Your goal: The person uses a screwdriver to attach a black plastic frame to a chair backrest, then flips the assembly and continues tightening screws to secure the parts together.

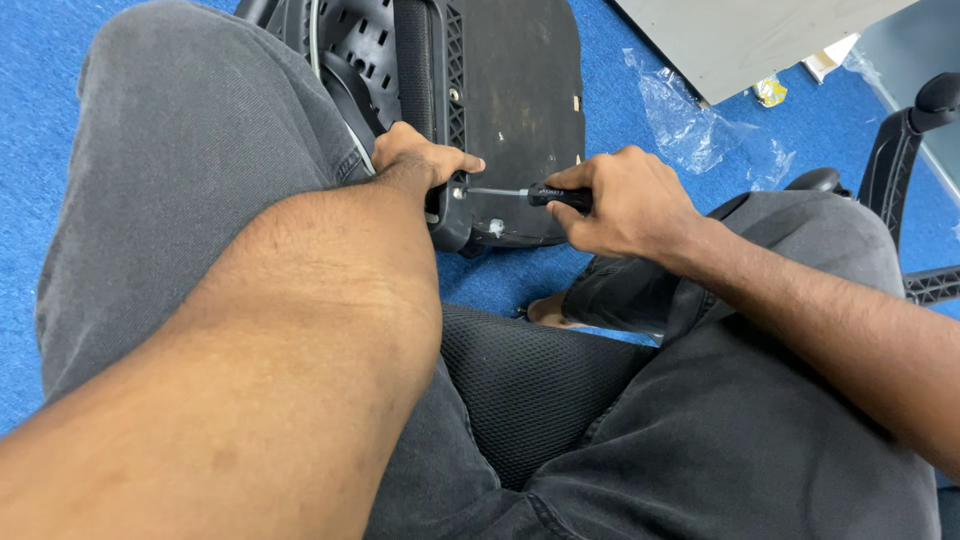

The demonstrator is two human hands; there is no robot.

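Observation:
An upturned black office chair seat (520, 90) lies on the blue carpet between my knees. My left hand (420, 158) grips the seat's near edge, thumb pointing right beside a screw hole. My right hand (625, 200) is closed around the black handle of a screwdriver (540, 194). Its thin metal shaft runs left, and the tip sits at a screw in the seat's edge, just right of my left thumb. A black mesh chair back (530, 390) lies under my legs.
Crumpled clear plastic wrap (700, 125) lies on the carpet at the upper right, beside a grey board (740, 40). A black chair armrest and base leg (900, 150) stand at the far right. My grey trouser legs fill both sides.

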